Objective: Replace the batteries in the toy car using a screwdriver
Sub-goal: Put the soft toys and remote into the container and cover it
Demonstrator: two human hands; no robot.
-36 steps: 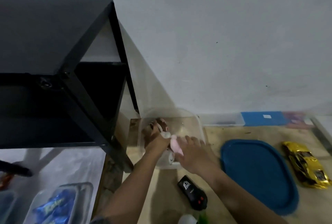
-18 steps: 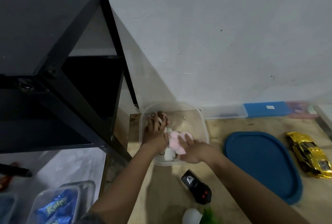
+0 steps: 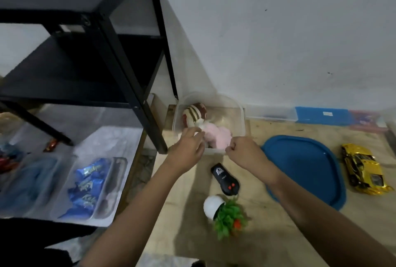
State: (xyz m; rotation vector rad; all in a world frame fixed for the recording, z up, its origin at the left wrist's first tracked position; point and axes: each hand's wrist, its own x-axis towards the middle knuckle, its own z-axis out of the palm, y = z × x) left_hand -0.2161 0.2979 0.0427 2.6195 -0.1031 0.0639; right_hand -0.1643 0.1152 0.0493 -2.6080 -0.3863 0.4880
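The gold toy car [image 3: 364, 168] lies on the wooden surface at the far right, away from both hands. A black remote control [image 3: 226, 179] rests just below my hands. My left hand [image 3: 188, 149] hovers over the near rim of a clear plastic container [image 3: 242, 114], fingers loosely curled and holding nothing. My right hand [image 3: 242, 151] is a closed fist at the container's front right corner; whether it pinches the rim is unclear. Inside the container lie a pink plush toy [image 3: 216, 136] and a brown striped plush toy [image 3: 195, 114]. No screwdriver or batteries are in view.
A blue lid [image 3: 304, 168] lies between the container and the car. A tipped white pot with a green plant [image 3: 222, 209] sits near the front. A black shelf unit [image 3: 120, 57] stands at the left, with a tray of blue packets [image 3: 87, 185] below. A blue box [image 3: 321, 115] lines the wall.
My right hand has let the pink plush toy drop into the container and pulled back to the front rim. My left hand has come out of the container. The view tilted down.
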